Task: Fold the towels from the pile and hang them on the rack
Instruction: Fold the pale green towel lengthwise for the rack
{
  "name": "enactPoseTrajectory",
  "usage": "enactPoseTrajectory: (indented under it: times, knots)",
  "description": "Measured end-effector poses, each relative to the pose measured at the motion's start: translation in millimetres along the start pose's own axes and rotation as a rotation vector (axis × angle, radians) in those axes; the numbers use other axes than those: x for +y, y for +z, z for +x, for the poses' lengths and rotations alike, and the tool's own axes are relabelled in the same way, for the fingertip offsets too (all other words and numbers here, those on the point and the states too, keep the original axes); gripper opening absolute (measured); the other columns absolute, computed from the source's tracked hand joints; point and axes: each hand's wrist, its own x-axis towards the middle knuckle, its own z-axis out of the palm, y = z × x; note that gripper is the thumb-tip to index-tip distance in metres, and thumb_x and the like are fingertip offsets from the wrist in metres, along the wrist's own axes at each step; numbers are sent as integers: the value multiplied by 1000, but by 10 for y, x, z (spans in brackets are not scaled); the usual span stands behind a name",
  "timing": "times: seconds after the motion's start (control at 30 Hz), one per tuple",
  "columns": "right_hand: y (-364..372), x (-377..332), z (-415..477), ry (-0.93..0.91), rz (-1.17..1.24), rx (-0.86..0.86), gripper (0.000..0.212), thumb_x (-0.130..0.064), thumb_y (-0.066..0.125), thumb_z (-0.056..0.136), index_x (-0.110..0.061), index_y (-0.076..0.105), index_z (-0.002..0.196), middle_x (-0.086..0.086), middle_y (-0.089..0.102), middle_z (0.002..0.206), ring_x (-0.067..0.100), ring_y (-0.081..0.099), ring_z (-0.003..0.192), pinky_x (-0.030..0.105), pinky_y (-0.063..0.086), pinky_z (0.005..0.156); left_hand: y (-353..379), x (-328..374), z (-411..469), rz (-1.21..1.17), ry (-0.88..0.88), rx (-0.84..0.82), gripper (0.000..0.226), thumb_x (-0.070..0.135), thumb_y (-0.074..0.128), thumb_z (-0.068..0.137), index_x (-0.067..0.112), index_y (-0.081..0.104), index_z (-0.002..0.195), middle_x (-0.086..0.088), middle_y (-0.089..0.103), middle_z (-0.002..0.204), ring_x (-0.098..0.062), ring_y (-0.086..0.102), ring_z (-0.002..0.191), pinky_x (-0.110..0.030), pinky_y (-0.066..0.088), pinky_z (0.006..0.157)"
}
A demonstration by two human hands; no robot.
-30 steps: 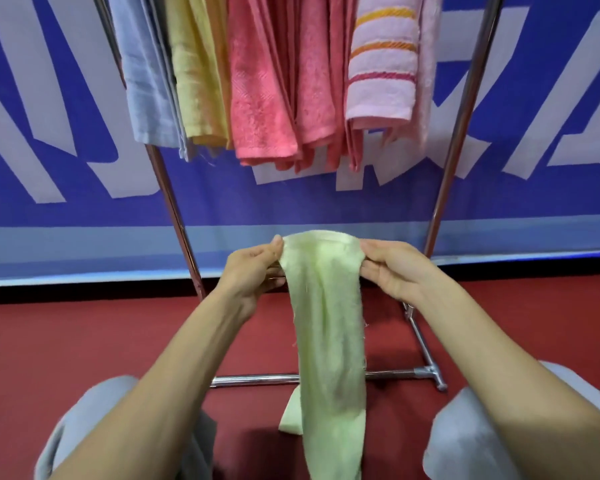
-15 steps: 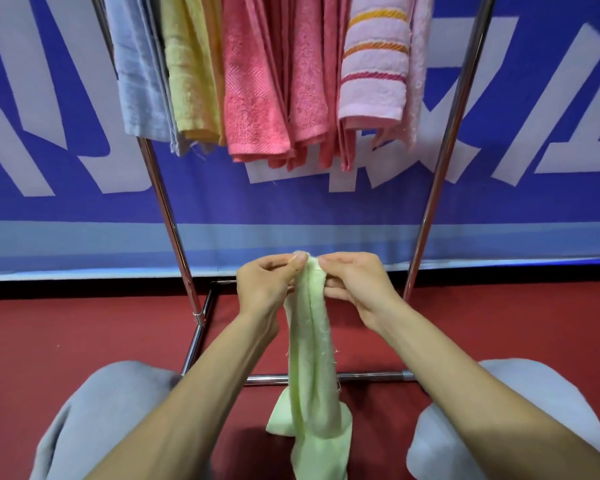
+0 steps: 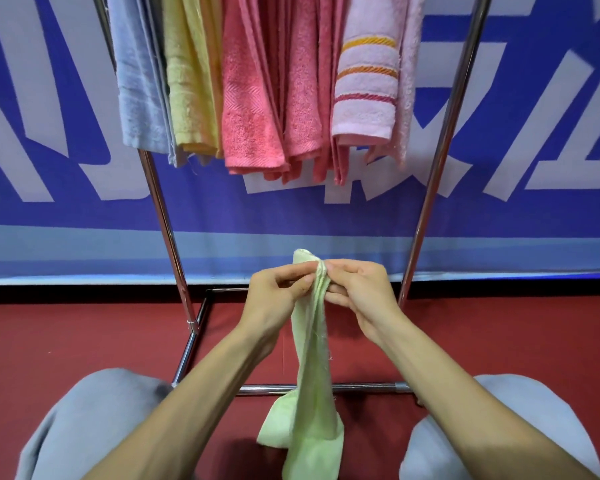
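Folding is the step in hand, and I judge it to be almost finished: the light green towel (image 3: 312,358) is gathered into one long narrow strip. The left hand (image 3: 274,301) pinches its top edge from the nine o'clock side and the right hand (image 3: 364,299) pinches the same edge from three o'clock, so the fingertips of both meet on the cloth. The strip hangs from them toward six o'clock, between the two knees in grey trousers (image 3: 84,427). Its lower end is doubled near the red floor (image 3: 66,341), but I cannot tell if it touches. The next move probably calls for lifting the strip toward twelve o'clock and laying it over the top bar of the metal rack (image 3: 439,161). That bar is above the edge of the view. Four kinds of towel hang there close together: a blue towel (image 3: 139,81) at eleven o'clock, then a yellow towel (image 3: 187,81), several coral towels (image 3: 250,98), and a pink striped towel (image 3: 364,81) at one o'clock. The only free place seems to be the gap between the striped towel and the right upright, and it is narrow. The low front bar (image 3: 361,388) of the rack crosses just behind the hanging strip and might catch its tail. Behind all this is a blue banner (image 3: 49,133) with white shapes. The pile is not in view.
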Motion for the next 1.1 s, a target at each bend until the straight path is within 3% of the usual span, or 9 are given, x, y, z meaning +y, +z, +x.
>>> enactPoseTrajectory:
  times: [0.23,0.4,0.53,0.6,0.7,0.8,0.93,1.0,1.1]
  knots:
    - [8,2,-24,-44,-74,-97,21,-24,67,88,-7,74,99,9,75,90,17,72,89,32,57,82,0,-6,-20,92,85,147,17,7,78,74,18,76,86,5,74,76,-1,66,70,-11,48,65]
    - [-56,-82,-23,-62,-90,-175,11,-12,63,90,-6,72,92,9,74,87,16,71,83,28,58,75,-32,-6,-19,106,87,168,15,14,85,67,18,76,78,-4,71,74,-4,60,65,-16,50,66]
    - [-169,-146,9,-72,-156,-209,14,-6,57,93,-4,70,96,12,72,89,18,70,82,28,59,75,-59,14,-12,161,92,87,19,10,85,65,23,73,74,9,68,68,-4,59,67,-21,51,68]
    - [-216,-171,20,-82,-178,-200,15,-3,53,94,-5,69,96,9,71,85,12,70,76,23,58,69,-97,25,10,178,93,98,27,10,86,64,18,70,85,7,68,79,-9,60,76,-26,53,73]
    - [-264,-203,13,-130,-244,-218,17,-1,50,96,-4,66,96,4,69,80,4,68,68,18,54,62,-154,56,63,219,54,131,61,13,87,64,15,48,111,2,55,112,-13,57,100,-21,50,75]
    - [-307,-234,9,-190,-349,-289,20,0,46,97,-4,66,94,4,66,82,7,63,72,19,53,70,-213,120,78,175,-17,-19,83,19,89,57,22,41,125,4,49,125,-12,53,113,-23,48,84]
    - [-379,-312,-11,-248,-375,-332,22,-2,45,98,-8,65,91,5,64,83,10,60,78,19,50,74,-237,139,34,181,-20,-295,33,19,78,76,14,69,108,-7,71,109,-16,64,104,-34,48,94]
    - [-416,-338,-2,-300,-410,-300,22,-1,46,97,-10,66,90,0,66,83,8,61,77,20,50,76,-230,129,19,169,6,-294,22,20,71,83,8,71,102,-11,72,104,-15,66,96,-35,48,93]
    - [-496,-321,42,-426,-705,-258,22,-4,49,95,-17,67,90,-4,70,87,13,65,83,31,53,83,-186,117,18,154,41,-241,17,17,69,85,5,70,97,-7,73,95,-12,66,88,-29,51,84]
